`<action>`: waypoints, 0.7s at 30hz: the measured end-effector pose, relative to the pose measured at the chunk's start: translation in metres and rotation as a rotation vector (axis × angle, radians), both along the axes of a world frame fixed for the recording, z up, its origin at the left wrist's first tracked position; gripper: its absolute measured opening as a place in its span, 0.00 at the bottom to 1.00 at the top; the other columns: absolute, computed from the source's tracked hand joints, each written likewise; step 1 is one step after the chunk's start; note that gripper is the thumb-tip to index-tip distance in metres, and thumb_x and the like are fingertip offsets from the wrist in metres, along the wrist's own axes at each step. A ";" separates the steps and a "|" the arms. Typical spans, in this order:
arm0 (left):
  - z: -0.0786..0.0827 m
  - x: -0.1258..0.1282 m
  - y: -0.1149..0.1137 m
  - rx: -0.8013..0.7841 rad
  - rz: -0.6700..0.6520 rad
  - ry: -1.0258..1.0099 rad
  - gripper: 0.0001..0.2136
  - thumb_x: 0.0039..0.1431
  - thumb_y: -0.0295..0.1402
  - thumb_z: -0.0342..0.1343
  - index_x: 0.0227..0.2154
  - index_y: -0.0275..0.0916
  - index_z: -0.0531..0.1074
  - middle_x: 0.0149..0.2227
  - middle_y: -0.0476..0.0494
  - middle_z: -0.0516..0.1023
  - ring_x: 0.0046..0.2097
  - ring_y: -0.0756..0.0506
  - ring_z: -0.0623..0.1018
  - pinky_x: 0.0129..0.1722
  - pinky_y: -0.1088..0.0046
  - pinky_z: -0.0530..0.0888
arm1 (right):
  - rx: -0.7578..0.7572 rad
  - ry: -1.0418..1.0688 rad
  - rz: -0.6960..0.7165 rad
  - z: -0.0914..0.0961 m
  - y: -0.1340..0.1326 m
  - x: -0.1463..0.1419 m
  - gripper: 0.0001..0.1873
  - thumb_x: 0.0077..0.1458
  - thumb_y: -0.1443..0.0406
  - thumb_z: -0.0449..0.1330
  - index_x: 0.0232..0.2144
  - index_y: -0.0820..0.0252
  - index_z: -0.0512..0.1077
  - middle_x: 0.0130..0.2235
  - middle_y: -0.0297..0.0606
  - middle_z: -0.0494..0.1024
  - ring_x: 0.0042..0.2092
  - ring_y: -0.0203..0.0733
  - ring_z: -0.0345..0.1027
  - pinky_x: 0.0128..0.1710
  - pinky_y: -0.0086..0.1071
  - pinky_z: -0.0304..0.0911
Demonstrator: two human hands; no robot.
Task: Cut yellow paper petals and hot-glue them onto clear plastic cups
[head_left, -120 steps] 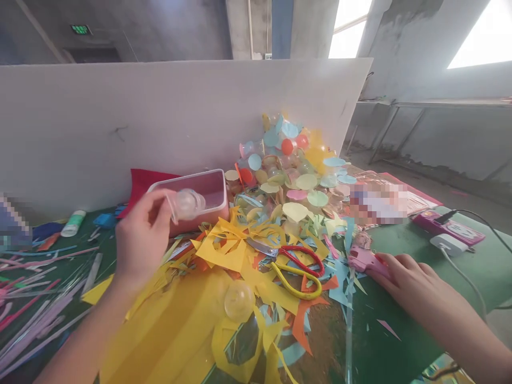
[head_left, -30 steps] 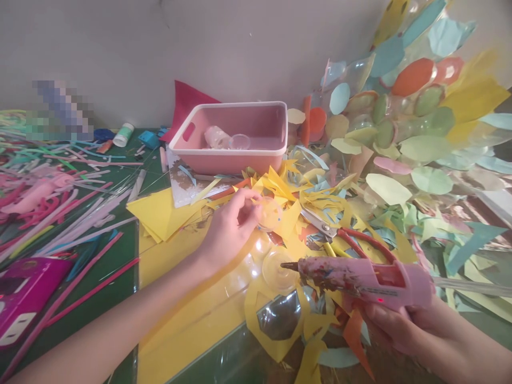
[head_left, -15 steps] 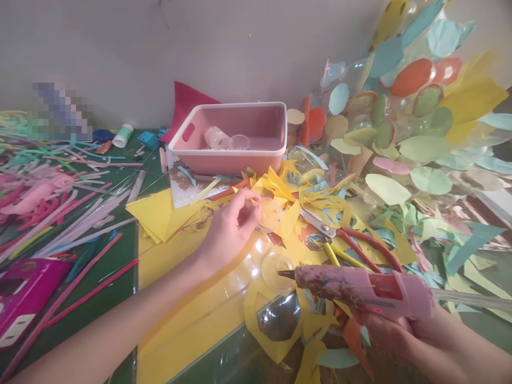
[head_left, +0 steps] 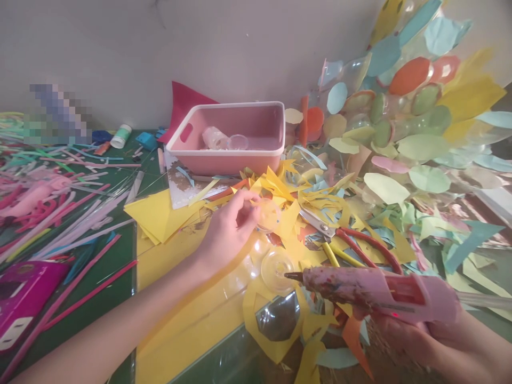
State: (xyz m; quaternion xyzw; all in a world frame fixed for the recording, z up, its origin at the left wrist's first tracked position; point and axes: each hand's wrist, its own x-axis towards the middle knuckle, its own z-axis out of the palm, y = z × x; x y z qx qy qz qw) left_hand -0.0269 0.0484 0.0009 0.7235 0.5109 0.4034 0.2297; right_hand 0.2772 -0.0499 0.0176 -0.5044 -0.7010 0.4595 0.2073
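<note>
My left hand (head_left: pixel 228 234) pinches a small clear plastic half-capsule (head_left: pixel 269 215) by its rim, over scattered yellow paper (head_left: pixel 160 216). My right hand (head_left: pixel 416 336) grips a pink hot glue gun (head_left: pixel 380 290), its metal nozzle (head_left: pixel 294 276) pointing left. Just beyond the nozzle tip, not clearly touching it, a second clear plastic dome (head_left: pixel 276 271) rests on yellow paper. Scissors with red and yellow handles (head_left: pixel 352 246) lie open among paper scraps behind the gun, their blades partly hidden by paper.
A pink plastic tub (head_left: pixel 224 160) holds clear plastic pieces. To its right rises a heap of clear capsules with coloured paper discs (head_left: pixel 400 101) against a white board. Pink and lilac strips (head_left: pixel 60 208) and a magenta box (head_left: pixel 24 298) lie at left.
The glue gun has shifted slightly to the right, with its nozzle now closer to the clear dome. My left hand and its half-capsule have barely moved.
</note>
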 end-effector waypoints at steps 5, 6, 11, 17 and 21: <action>-0.001 0.000 0.001 0.002 -0.001 0.006 0.05 0.64 0.36 0.53 0.41 0.43 0.68 0.29 0.52 0.77 0.29 0.52 0.75 0.28 0.76 0.71 | 0.011 -0.049 -0.004 -0.012 -0.003 0.011 0.23 0.55 0.56 0.62 0.54 0.38 0.75 0.52 0.29 0.80 0.54 0.60 0.73 0.53 0.42 0.71; -0.001 0.000 0.001 0.002 -0.003 0.005 0.05 0.64 0.36 0.53 0.41 0.43 0.68 0.29 0.52 0.77 0.28 0.52 0.75 0.28 0.76 0.70 | -0.019 -0.047 0.023 -0.011 -0.002 0.010 0.24 0.56 0.55 0.61 0.56 0.39 0.73 0.55 0.29 0.78 0.57 0.60 0.71 0.55 0.42 0.69; 0.001 0.000 0.000 0.007 -0.005 0.003 0.05 0.64 0.36 0.53 0.40 0.43 0.68 0.29 0.52 0.76 0.28 0.52 0.74 0.27 0.76 0.70 | -0.136 -0.027 0.154 0.001 0.005 -0.002 0.28 0.63 0.52 0.52 0.64 0.44 0.64 0.66 0.32 0.65 0.66 0.60 0.56 0.64 0.46 0.55; -0.001 0.000 0.001 0.003 -0.008 0.004 0.05 0.65 0.36 0.53 0.41 0.43 0.68 0.30 0.52 0.76 0.28 0.52 0.75 0.28 0.76 0.71 | -0.084 -0.021 0.106 -0.002 0.002 0.005 0.27 0.58 0.56 0.60 0.60 0.42 0.70 0.59 0.33 0.74 0.63 0.61 0.61 0.62 0.46 0.60; -0.001 0.001 0.001 0.009 -0.008 0.002 0.05 0.64 0.36 0.53 0.41 0.43 0.68 0.30 0.52 0.77 0.29 0.52 0.75 0.28 0.76 0.71 | -0.086 -0.004 0.088 0.001 0.002 0.002 0.27 0.60 0.52 0.56 0.61 0.44 0.69 0.55 0.36 0.78 0.62 0.61 0.64 0.62 0.46 0.60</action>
